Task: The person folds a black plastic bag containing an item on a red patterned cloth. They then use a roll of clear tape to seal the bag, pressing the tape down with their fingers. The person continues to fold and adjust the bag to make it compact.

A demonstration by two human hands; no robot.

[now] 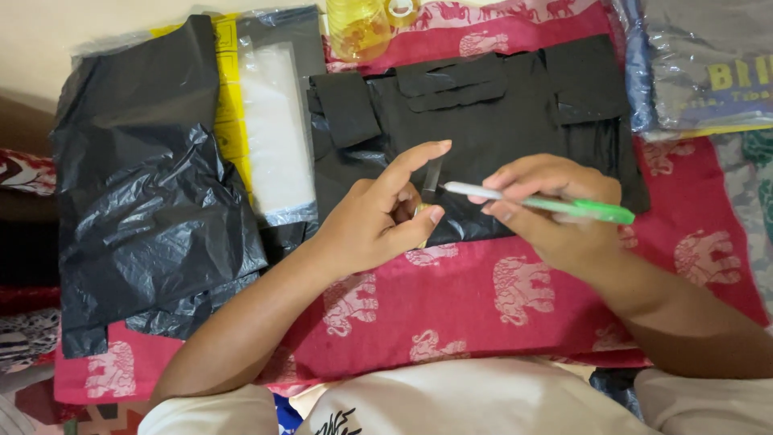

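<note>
My right hand (551, 213) grips a green and white utility knife (555, 205) that lies across its fingers, its tip pointing left. My left hand (382, 213) is just left of that tip, forefinger raised, thumb and fingers pinching a small thin strip (432, 179) next to the blade end. Both hands hover over a folded black plastic sheet (499, 113) with several cut black pieces lying on top of it. The sheet rests on a red cloth with pale elephant prints (483, 298).
A crumpled black plastic bag (145, 193) lies at the left. Beside it is a clear packet with yellow edging (274, 121). A yellow clear container (358, 24) stands at the top, and bagged folded clothing (700, 64) sits at the top right.
</note>
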